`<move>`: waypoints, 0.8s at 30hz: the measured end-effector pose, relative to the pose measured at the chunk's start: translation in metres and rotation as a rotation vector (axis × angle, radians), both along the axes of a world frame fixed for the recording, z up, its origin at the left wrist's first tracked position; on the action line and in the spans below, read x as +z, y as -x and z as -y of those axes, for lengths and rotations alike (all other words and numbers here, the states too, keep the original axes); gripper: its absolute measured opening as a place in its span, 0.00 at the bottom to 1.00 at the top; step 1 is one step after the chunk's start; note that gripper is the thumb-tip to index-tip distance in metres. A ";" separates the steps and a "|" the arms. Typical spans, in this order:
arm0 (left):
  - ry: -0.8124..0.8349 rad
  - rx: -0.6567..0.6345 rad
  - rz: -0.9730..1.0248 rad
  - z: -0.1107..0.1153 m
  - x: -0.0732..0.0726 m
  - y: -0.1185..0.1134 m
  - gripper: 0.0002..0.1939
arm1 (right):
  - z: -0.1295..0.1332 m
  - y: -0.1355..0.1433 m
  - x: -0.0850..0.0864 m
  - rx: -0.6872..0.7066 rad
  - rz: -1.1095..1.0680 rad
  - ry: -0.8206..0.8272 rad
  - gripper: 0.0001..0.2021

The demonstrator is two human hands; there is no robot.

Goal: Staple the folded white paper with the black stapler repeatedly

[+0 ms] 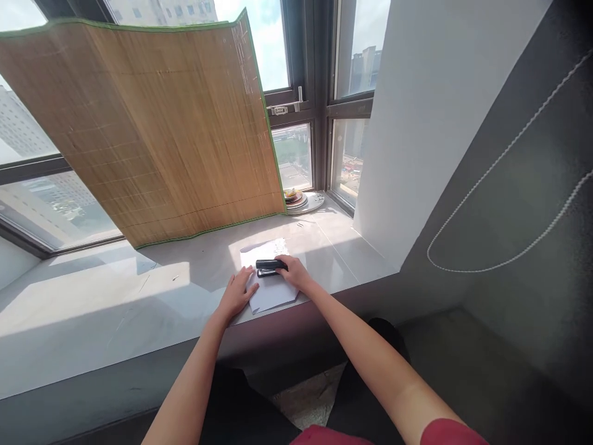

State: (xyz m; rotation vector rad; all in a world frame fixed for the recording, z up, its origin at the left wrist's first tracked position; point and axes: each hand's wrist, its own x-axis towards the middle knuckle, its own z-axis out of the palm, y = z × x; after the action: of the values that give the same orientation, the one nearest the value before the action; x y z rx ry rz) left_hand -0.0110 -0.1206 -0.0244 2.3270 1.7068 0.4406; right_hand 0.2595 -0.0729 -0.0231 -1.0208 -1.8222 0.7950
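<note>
White paper sheets (273, 293) lie on the window sill close to its front edge. Over them, my right hand (293, 273) is closed around the back end of a black stapler (269, 266), whose front end points left. My left hand (238, 292) rests flat with fingers spread on the left edge of the paper, its fingertips just short of the stapler's front. Whether the stapler's jaws touch the paper I cannot tell. Small dark marks or bits show near the paper's top right corner.
A bamboo mat (185, 136) with green edging leans against the window behind the sill (92, 309). Several stacked plates (299, 202) stand in the window corner. A white wall (407, 123) rises at right, and a beaded cord (482, 270) hangs beyond it.
</note>
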 end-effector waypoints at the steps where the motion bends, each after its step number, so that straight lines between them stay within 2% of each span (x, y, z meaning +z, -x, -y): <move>1: -0.006 -0.003 -0.002 0.000 0.000 0.000 0.27 | 0.001 -0.002 0.001 -0.007 0.015 0.011 0.17; 11: -0.133 -0.036 0.061 -0.008 -0.004 0.006 0.24 | 0.002 -0.003 0.002 -0.001 0.099 -0.027 0.14; 17: -0.133 -0.051 0.063 -0.007 -0.006 0.007 0.24 | 0.008 -0.008 0.003 -0.081 0.137 -0.009 0.15; 21: -0.150 -0.053 0.098 -0.009 -0.007 0.010 0.24 | 0.012 -0.022 0.001 -0.107 0.144 -0.018 0.17; 24: -0.158 -0.049 0.130 -0.011 -0.008 0.012 0.24 | 0.014 -0.044 -0.002 -0.130 0.132 -0.023 0.17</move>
State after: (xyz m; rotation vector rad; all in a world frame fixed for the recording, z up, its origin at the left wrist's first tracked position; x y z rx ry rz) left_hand -0.0230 -0.1095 -0.0325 2.3834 1.6050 0.7250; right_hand 0.3037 -0.0874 -0.0253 -1.1877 -1.8498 0.6394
